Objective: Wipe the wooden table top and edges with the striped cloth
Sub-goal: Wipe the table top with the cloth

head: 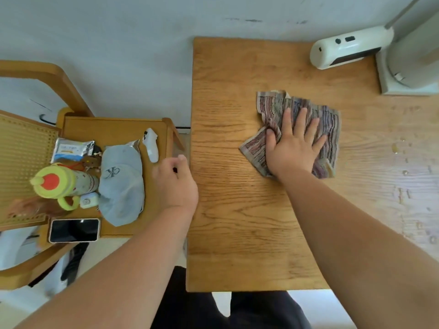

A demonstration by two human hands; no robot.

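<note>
The wooden table (237,222) fills the middle and right of the view. A crumpled striped cloth (268,108) lies on it near the centre. My right hand (293,148) presses flat on the cloth with fingers spread. My left hand (175,181) hovers at the table's left edge, fingers curled loosely, holding nothing I can see. Water drops (395,148) and wet streaks mark the table's right side.
A white device (346,47) and a fan base (408,77) stand at the table's back right. Left of the table, a chair seat (118,127) carries a grey cap (122,184), a yellow-green bottle (59,184), a phone (74,230), a white controller (150,144) and packets.
</note>
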